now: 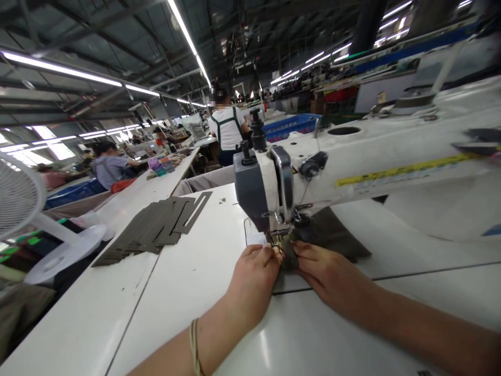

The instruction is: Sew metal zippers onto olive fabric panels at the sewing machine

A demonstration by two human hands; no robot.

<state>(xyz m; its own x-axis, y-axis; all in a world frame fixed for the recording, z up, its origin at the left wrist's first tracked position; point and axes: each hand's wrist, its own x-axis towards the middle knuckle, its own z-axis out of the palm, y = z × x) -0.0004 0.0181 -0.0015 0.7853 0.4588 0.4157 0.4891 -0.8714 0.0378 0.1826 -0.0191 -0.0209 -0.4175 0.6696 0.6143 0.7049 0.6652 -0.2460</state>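
Note:
A white and grey sewing machine (252,188) stands over the white table. Under its needle area lies a dark olive piece of fabric (338,237), which spreads to the right beneath the machine's arm. My left hand (256,274) is closed at the left side of the presser foot, its fingertips pinching the fabric's near edge. From the right, my right hand (326,269) presses its closed fingers on the same fabric, close beside the needle. The exact stitching spot is partly hidden by my fingers and the machine head.
On the left of the table (172,287) lies a fanned stack of dark grey-green cut pieces (151,227). A white fan (66,250) stands at the far left. Ahead are a blue crate (291,125) and a person in a white shirt (229,128); another person (109,167) sits further left.

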